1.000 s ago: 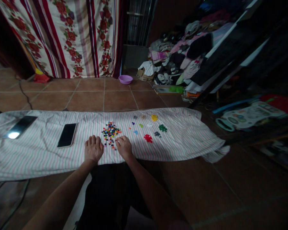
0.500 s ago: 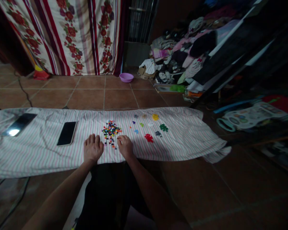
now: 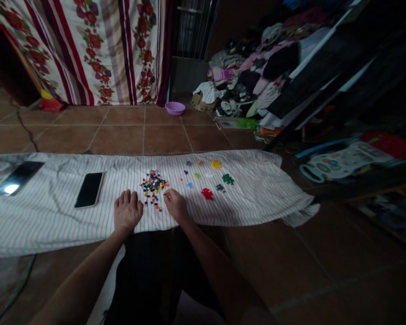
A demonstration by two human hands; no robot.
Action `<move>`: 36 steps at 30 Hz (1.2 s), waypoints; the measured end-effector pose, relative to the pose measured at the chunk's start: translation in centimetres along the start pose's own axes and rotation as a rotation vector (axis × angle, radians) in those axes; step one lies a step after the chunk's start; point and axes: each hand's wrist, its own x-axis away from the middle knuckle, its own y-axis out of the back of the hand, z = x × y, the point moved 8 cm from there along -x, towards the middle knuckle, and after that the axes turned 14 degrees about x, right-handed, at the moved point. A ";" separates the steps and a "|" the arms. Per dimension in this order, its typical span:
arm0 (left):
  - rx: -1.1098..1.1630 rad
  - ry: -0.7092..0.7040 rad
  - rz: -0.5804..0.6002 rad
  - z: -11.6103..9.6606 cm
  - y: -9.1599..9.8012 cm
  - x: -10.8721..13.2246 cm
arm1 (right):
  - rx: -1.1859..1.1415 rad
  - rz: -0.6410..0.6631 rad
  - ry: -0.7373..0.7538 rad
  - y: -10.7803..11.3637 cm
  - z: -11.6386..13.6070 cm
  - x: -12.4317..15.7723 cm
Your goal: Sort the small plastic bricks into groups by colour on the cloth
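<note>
Beads [image 3: 154,183] lie piled just beyond and left of my right hand [image 3: 176,204], strays [image 3: 156,205] trailing between it and my left hand [image 3: 127,210]. My right fingers curl into a near pinch; whether they close on a bead I cannot tell. My left lies palm-down, opened out. Compared with a second ago, my right fingertips sit slightly farther from the strays.
</note>
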 end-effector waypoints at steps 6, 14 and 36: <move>-0.004 0.009 -0.001 -0.2 0.2 -0.1 | 0.030 0.037 -0.027 0.2 -0.5 0.1; -0.006 -0.002 -0.018 0.0 0.1 0.1 | 0.019 0.023 0.015 0.0 -0.9 0.1; -0.036 0.010 0.006 -0.2 0.0 0.0 | 0.343 -0.096 -0.139 5.0 -5.7 -10.6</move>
